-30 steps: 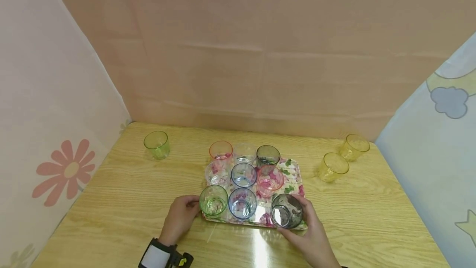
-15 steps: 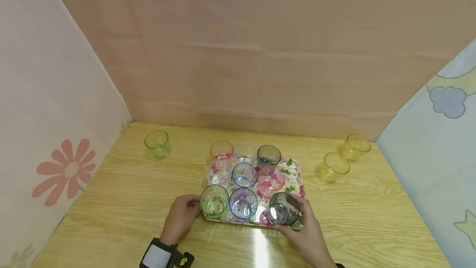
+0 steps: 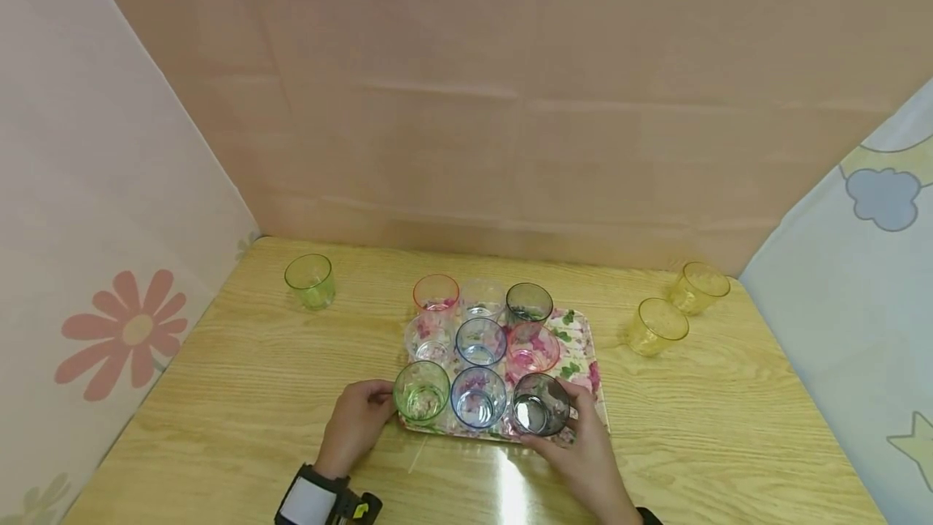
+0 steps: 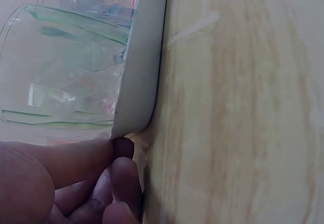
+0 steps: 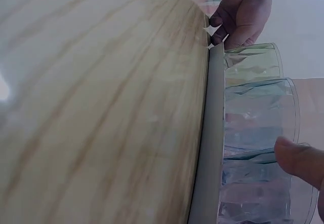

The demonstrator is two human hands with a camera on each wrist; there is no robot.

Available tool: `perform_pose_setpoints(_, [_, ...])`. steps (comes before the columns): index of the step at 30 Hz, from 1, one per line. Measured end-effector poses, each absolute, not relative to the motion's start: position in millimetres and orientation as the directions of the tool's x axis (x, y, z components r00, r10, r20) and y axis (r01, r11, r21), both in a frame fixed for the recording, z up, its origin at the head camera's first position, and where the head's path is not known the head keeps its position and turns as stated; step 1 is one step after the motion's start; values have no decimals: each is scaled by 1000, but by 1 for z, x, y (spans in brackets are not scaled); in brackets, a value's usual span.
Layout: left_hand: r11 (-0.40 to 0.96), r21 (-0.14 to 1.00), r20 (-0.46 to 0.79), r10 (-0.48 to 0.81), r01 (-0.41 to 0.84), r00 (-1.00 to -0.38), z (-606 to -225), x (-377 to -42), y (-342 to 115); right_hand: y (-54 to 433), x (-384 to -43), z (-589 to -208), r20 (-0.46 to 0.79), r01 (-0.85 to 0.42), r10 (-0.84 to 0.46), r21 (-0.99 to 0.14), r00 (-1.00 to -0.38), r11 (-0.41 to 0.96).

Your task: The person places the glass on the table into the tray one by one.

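Observation:
My right hand [image 3: 583, 452] grips a smoky grey plastic cup [image 3: 541, 405] at the front right of a floral tray [image 3: 587, 359], right beside a blue cup [image 3: 478, 399]. Its thumb [image 5: 298, 160] lies along the cup's near side in the right wrist view. At the tray's front left corner, my left hand [image 3: 355, 420] pinches the tray edge, thumb at the rim and fingers curled below. Close by its fingertips stands a green cup [image 3: 421, 391]. Behind this front row, clear, blue, pink, red and dark cups [image 3: 529, 304] stand upright in two more rows.
Two yellow cups [image 3: 658, 328] stand on the wooden table [image 3: 729, 428] to the right of the tray. A lone green cup [image 3: 310, 282] is at the back left. Fabric walls [image 3: 466, 144] enclose the back and both sides.
My right hand has moved the grey cup leftward over the tray, up close to the blue cup. The left hand stays at the tray corner.

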State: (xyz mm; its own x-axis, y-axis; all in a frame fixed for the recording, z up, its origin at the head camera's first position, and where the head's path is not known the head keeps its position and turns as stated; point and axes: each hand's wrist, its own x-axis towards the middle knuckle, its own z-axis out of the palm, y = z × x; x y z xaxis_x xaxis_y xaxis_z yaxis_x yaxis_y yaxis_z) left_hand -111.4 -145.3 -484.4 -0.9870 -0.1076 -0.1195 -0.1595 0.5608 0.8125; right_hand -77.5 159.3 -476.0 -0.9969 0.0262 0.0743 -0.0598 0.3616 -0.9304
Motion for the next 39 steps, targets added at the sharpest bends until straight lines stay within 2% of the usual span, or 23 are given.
perform_pose_setpoints(10, [561, 812, -121, -110, -162, -987, -486, -111, -145, 154, -78, -479, 97, -75, 39, -921, -994, 382])
perform_pose_setpoints(20, [560, 809, -136, -119, -179, -984, -486, -112, -143, 153, -77, -479, 40, -31, 23, -952, -999, 304])
perform_pose_setpoints(26, [559, 810, -138, -115, -179, -984, -487, -112, -144, 157, -74, -475, 5, 4, 24, -926, -1000, 378])
perform_pose_setpoints(34, [565, 804, -153, -110, -188, -982, -488, -112, -146, 186, -79, -464, 148, -98, 74, -885, -986, 455])
perform_pose_setpoints(39, [555, 810, -155, -107, -189, -982, -487, -112, -146, 214, -87, -451, 34, 40, 115, -812, -993, 582])
